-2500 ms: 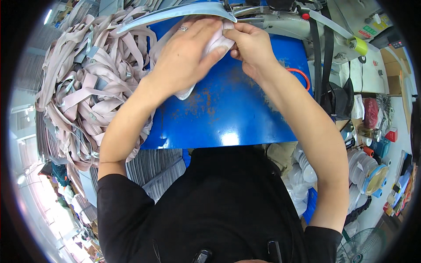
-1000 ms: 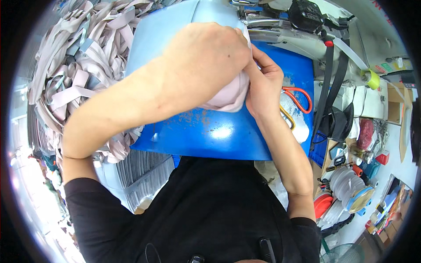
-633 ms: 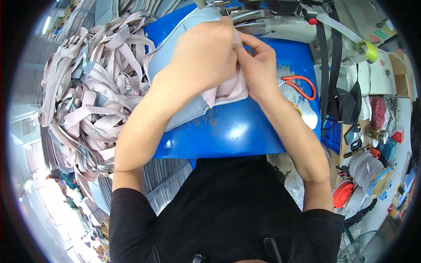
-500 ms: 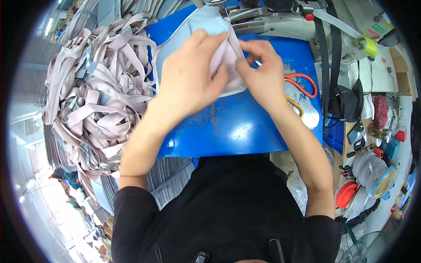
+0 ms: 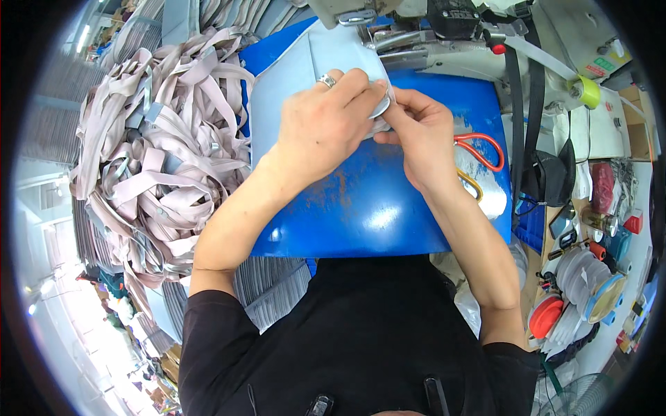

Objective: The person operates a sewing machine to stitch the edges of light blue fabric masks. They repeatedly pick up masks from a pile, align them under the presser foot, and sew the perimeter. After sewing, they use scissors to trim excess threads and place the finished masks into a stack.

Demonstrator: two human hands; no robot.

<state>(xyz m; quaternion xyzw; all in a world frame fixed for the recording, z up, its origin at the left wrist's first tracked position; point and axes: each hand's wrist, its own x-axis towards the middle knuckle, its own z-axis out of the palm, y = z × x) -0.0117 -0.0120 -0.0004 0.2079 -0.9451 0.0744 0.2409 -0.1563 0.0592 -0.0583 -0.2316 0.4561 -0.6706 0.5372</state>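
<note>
A pale blue-grey fabric piece (image 5: 281, 83) lies on a blue worktable (image 5: 361, 215), its far end by the metal foot of a sewing machine (image 5: 357, 17). My left hand (image 5: 329, 125), a ring on one finger, is closed on the right edge of the fabric, where a small turned-up part shows between the hands. My right hand (image 5: 424, 139) pinches the same edge from the other side, thumb and forefinger almost touching the left fingertips. Beside my right wrist lie scissors with a red handle loop (image 5: 501, 156) and a yellow one.
A big tangled heap of pale pink straps (image 5: 159, 173) stands along the table's left side. Stacked grey panels (image 5: 274, 288) sit below the near left edge. Black straps (image 5: 515, 104) hang at the right, past which are spools (image 5: 583, 270) and assorted tools.
My left hand has gone from loosely spread over the fabric to closed on its edge, nearer my right hand. The pinkish inner side showing before is now mostly covered. The whole view has shifted slightly.
</note>
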